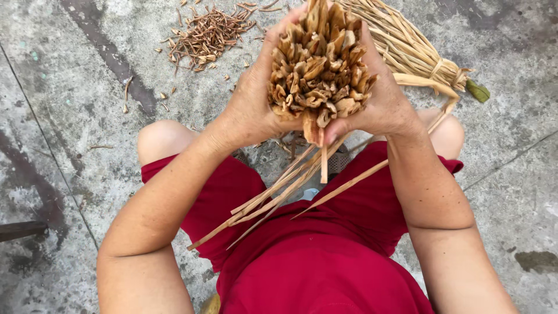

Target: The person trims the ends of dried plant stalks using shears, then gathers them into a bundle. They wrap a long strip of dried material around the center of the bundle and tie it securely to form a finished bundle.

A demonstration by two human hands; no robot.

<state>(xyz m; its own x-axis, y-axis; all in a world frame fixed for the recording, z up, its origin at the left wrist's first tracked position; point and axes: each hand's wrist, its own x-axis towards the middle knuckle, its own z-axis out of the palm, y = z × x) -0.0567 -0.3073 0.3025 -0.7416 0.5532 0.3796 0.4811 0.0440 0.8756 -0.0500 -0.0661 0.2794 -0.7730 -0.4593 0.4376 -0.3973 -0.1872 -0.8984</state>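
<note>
Concrete floor [70, 145] lies below me. My left hand [253, 102] and right hand [386, 102] clasp the stalk bundle [319, 70] end-on; I should squeeze evenly, keeping cut ends flush and loose stalks [273, 197] tucked.

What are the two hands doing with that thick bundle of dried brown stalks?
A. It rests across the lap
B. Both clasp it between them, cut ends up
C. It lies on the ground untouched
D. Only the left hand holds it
B: the left hand and right hand wrap the bundle from either side, its cut ends facing the camera.
</note>
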